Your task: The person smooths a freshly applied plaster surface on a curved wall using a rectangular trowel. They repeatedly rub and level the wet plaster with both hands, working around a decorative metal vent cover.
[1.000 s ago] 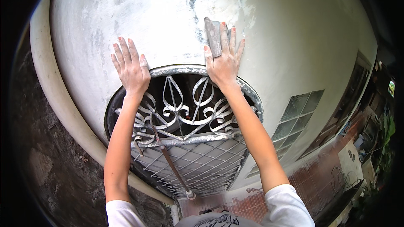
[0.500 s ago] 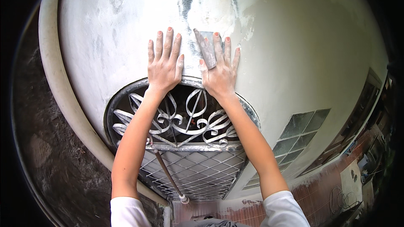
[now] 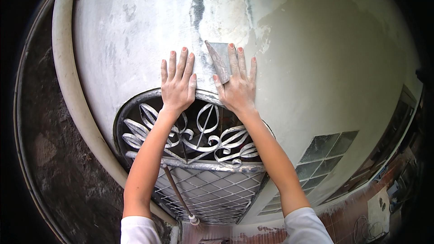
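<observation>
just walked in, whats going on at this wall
A person has both bare hands up on a pale, patchy wall. The right hand presses a folded grey sheet to it, partly under the fingers. The left hand lies flat beside it, holding nothing visible. Both look dusty. Below them is a white metal grille with curled bars.

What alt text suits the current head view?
A person's dusty right hand presses a folded grey sheet against a patchy white wall. The left hand lies spread beside it, above an arched white scrolled-metal grille. A curved beige pipe runs down the left.
</observation>
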The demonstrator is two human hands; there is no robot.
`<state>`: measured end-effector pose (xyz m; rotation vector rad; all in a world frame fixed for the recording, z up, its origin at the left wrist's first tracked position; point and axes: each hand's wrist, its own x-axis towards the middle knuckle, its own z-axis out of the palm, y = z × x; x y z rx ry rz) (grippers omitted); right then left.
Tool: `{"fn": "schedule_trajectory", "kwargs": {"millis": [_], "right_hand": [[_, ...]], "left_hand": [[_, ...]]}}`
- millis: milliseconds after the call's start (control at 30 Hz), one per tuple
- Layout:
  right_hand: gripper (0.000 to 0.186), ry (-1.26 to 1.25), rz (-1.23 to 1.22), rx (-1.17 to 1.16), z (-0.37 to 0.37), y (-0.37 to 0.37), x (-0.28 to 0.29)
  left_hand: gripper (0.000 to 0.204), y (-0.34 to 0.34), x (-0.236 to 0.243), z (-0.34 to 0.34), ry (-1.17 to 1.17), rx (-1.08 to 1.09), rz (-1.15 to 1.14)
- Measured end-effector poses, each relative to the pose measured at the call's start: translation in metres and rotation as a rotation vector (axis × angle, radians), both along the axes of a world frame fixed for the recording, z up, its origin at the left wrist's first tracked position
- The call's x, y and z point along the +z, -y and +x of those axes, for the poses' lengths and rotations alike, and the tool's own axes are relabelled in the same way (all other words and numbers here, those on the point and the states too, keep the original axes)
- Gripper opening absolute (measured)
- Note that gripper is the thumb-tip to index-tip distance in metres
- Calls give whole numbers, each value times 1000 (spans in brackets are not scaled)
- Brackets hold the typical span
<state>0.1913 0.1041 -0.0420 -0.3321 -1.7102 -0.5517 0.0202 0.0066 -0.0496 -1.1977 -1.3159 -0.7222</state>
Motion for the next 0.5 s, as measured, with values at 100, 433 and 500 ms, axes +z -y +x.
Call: {"fn": "schedule_trajectory", "kwargs": {"millis": [100,433,500], "right_hand": [[58,-42,57,86,4,-5,-7],[57,69,130,2,6,-8,-3],[58,76,57,-103,3,-3,2]], "left_hand": [[58,0,-3,0,-7,-7,5],[58,12,-2,-6,-67,-63,-73],[56,22,3,-18,-100,-101,-121]]}}
